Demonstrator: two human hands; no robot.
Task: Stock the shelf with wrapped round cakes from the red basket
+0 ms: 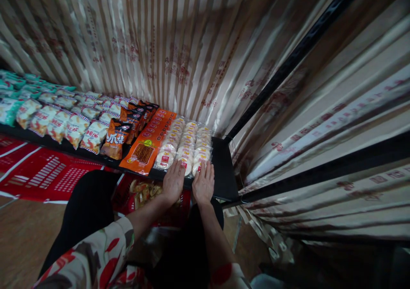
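Note:
Several clear packets of round white crackers (186, 143) stand in three rows near the right end of a black shelf (224, 169). My left hand (174, 181) lies with its fingers stretched onto the front packets of the left and middle rows. Against the front packet of the right row rests my right hand (203, 182), its fingers flat and extended. Neither hand is closed round anything. Directly left of the crackers lies a flat orange snack bag (149, 145) with brown sticks pictured on it. Beside that come black-and-orange snack bags (115, 138), one leaning at the front.
White snack bags (75, 128) and green ones (9, 109) fill the shelf leftward. Red baskets (48, 171) and a red box of wrapped pieces (144, 193) sit below. A printed curtain (153, 45) hangs behind, and a black metal post (288, 71) rises at the right end.

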